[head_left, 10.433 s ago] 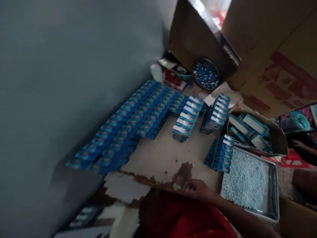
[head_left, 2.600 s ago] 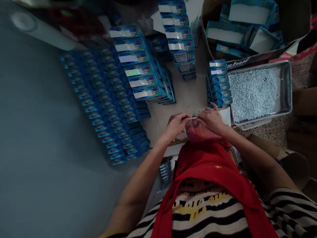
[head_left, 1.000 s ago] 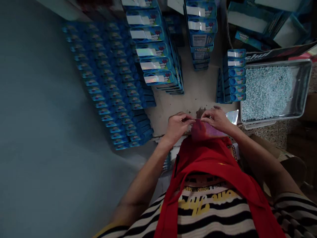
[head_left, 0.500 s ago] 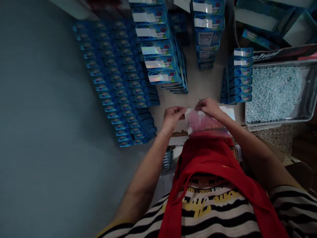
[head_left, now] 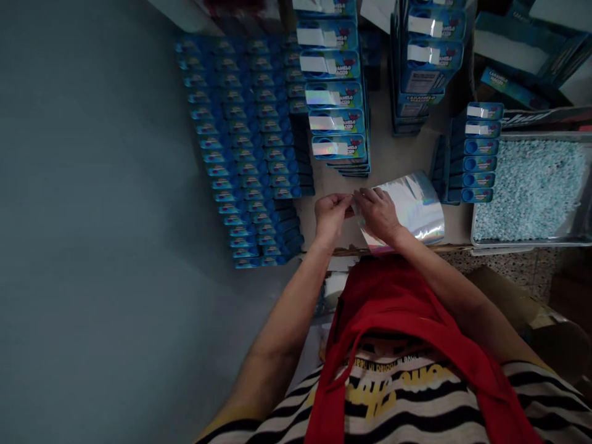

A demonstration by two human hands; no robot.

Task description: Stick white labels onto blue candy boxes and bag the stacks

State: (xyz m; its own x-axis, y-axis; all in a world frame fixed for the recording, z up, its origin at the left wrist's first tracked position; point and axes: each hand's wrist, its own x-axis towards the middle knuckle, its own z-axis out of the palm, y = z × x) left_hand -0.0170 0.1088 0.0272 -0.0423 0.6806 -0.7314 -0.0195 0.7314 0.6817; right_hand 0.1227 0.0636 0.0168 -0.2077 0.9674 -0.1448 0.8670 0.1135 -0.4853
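My left hand (head_left: 331,216) and my right hand (head_left: 380,213) meet over the near edge of the table (head_left: 393,161). Both pinch the left edge of a shiny holographic sheet (head_left: 411,206) that curls up to the right of my right hand. My fingertips almost touch each other at that edge. A stack of blue boxes with holographic strips (head_left: 337,117) stands just beyond my hands. A shorter row of small blue boxes (head_left: 476,160) stands to the right of the sheet.
Many small blue boxes (head_left: 245,154) lie in rows along the grey wall (head_left: 92,216) on the left. A metal tray of pale blue pellets (head_left: 531,188) sits at the right. Another stack of blue boxes (head_left: 428,61) and a carton of packs (head_left: 518,55) are at the back.
The sheet has turned from a reddish see-through look to a bright shiny curl lying flatter to the right. My right hand has shifted left, closer to my left hand.
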